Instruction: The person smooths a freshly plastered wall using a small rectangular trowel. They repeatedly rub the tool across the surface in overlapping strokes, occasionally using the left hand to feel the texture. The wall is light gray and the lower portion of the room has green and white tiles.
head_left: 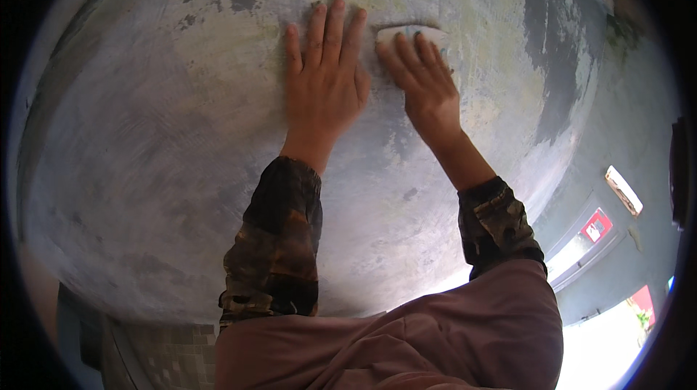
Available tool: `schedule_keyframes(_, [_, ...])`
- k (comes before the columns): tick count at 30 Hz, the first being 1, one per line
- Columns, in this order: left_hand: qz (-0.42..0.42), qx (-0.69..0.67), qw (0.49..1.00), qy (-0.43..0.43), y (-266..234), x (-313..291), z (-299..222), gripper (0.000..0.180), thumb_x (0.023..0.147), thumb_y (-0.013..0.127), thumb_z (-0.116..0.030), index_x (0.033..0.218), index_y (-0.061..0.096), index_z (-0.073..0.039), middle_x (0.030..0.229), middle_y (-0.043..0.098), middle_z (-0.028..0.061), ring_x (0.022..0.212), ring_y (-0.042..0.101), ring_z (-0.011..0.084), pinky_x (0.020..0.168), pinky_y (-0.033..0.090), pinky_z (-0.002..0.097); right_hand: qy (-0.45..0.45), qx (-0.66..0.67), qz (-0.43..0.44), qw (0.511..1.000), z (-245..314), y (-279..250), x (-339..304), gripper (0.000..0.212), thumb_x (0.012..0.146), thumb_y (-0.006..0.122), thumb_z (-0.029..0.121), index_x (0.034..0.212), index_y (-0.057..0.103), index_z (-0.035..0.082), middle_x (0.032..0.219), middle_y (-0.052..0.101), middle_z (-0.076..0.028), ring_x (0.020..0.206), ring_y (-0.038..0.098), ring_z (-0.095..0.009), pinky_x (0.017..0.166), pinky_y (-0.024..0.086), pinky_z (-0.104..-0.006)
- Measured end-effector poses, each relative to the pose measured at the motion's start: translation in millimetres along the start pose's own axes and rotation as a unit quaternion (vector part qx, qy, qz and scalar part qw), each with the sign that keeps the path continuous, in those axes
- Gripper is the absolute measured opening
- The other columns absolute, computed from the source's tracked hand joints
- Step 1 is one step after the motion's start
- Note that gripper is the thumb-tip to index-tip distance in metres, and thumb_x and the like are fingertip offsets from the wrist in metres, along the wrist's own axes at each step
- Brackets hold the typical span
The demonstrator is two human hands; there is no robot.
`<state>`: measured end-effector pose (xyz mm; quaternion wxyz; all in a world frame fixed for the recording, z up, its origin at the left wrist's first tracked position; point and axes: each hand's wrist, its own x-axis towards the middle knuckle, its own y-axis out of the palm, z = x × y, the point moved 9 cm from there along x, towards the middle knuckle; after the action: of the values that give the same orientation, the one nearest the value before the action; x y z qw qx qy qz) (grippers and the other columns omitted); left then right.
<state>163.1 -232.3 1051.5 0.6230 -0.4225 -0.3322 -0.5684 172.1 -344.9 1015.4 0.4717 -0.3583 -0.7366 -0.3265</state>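
Observation:
A patchy grey wall fills most of the view, with pale, yellowish and darker worn areas. My left hand lies flat on it, fingers spread and pointing up, holding nothing. Just to the right, my right hand presses a thin whitish pad against the wall. Its fingers lie over the pad, whose upper and left edges show; the rest is hidden under them. Whether the pad is a sponge, cloth or folded abrasive sheet I cannot make out.
Dark bare patches mark the wall on the right. Beyond its right edge, a greenish-grey wall bears a small white strip, near a bright opening. Tiling shows at the lower left.

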Motion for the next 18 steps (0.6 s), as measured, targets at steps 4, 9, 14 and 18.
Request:
schedule_keyframes(4, [-0.008,0.001,1.000,-0.012,-9.8,-8.5,23.4,0.058,0.091,0.041,-0.021,0.148,0.035,-0.017,0.153,0.031,0.0102,0.143,0.025,0.0284,0.116,0.011,0.0558,0.053,0.010,-0.011,0.999,-1.7,10.7,20.0,0.052,0.079,0.055,0.000,0.129,0.060,0.016,0.128,0.060,-0.012,0.116,0.058,-0.037,0.097,0.047,-0.0500])
schedule_keyframes(9, [-0.037,0.045,0.998,-0.030,-29.5,-18.0,58.0,0.055,0.092,0.040,-0.023,0.147,0.037,-0.019,0.153,0.031,0.0109,0.142,0.026,0.0294,0.115,0.011,0.0565,-0.015,-0.007,-0.017,1.000,21.4,18.9,51.7,0.050,0.081,0.059,0.008,0.130,0.057,0.015,0.125,0.061,-0.011,0.114,0.058,-0.036,0.098,0.047,-0.0483])
schedule_keyframes(14, [-0.031,0.077,0.995,-0.055,-40.2,-27.4,81.2,0.053,0.094,0.037,-0.025,0.147,0.037,-0.019,0.152,0.032,0.0116,0.142,0.027,0.0312,0.114,0.013,0.0570,0.001,-0.012,-0.063,0.998,29.1,25.5,88.0,0.050,0.079,0.061,0.010,0.129,0.057,0.016,0.125,0.060,-0.011,0.113,0.059,-0.035,0.100,0.045,-0.0471])
schedule_keyframes(18, [-0.031,0.090,0.994,-0.059,-44.9,-34.4,94.1,0.053,0.094,0.037,-0.027,0.147,0.038,-0.019,0.152,0.032,0.0131,0.141,0.027,0.0331,0.114,0.014,0.0584,-0.032,-0.021,-0.068,0.997,36.6,28.6,110.0,0.050,0.081,0.058,0.003,0.129,0.059,0.017,0.126,0.061,-0.011,0.116,0.059,-0.034,0.100,0.046,-0.0450])
